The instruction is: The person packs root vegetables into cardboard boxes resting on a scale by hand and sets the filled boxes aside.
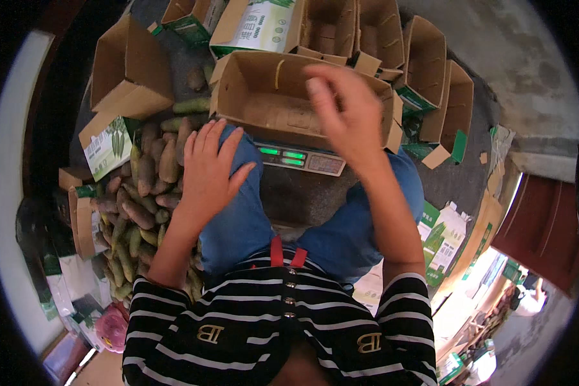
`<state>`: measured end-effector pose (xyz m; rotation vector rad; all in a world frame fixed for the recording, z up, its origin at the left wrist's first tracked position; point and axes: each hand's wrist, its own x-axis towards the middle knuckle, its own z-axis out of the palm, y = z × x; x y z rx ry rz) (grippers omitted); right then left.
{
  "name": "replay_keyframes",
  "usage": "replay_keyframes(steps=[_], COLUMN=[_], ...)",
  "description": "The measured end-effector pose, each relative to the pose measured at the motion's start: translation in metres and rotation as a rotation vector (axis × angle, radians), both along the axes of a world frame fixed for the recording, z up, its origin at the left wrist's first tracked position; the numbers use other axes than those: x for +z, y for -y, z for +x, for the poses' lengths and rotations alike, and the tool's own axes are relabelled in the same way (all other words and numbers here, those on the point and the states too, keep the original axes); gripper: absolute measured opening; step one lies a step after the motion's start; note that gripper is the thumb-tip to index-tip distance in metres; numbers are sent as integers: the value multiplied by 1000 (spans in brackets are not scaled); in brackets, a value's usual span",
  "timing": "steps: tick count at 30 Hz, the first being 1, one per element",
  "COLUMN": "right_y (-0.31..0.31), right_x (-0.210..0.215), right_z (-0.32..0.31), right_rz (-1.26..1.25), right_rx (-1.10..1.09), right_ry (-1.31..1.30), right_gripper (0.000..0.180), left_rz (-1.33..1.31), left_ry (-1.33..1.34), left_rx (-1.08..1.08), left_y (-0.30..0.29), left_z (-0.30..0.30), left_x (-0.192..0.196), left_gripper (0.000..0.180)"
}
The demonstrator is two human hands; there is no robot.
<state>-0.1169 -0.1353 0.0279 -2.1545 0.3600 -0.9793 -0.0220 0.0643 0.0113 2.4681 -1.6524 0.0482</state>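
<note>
My left hand (213, 164) rests on my left knee, fingers spread, holding nothing. Raised over the right part of an open cardboard box (257, 96) is my right hand (350, 112), its fingers loosely bent and the thumb apart; I see nothing in it. The box stands in front of my knees on a scale (302, 159) with lit green displays. Its brown bottom shows, partly covered by my right hand. To the left of my left hand lies a heap of long brown and green vegetables (147, 170), resembling ripe cucumbers.
Several open cardboard boxes (424, 61) stand behind the scale and to its right. Another open box (125, 71) is at the far left, beyond the heap. A pink plastic item (111, 329) lies at lower left. Printed green-and-white cardboard (445, 241) lies right of my knee.
</note>
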Motion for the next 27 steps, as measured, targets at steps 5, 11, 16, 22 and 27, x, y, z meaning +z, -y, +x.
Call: replay_keyframes(steps=[5, 11, 16, 22, 27], right_y=[3, 22, 36, 42, 14], right_x=[64, 103, 116, 111, 105], right_z=[-19, -115, -175, -214, -187], right_rz=[-82, 37, 28, -131, -145], right_rx=[-62, 262, 268, 222, 140], right_ry=[507, 519, 492, 513, 543], right_gripper=[29, 33, 32, 32, 32], left_rz=[-117, -158, -173, -206, -162], left_ry=[20, -8, -3, 24, -2], left_rx=[87, 55, 71, 42, 70], left_y=[-9, 2, 2, 4, -2], left_z=[3, 0, 5, 2, -1], left_x=[-12, -13, -14, -13, -15], left_gripper=[49, 48, 48, 46, 50])
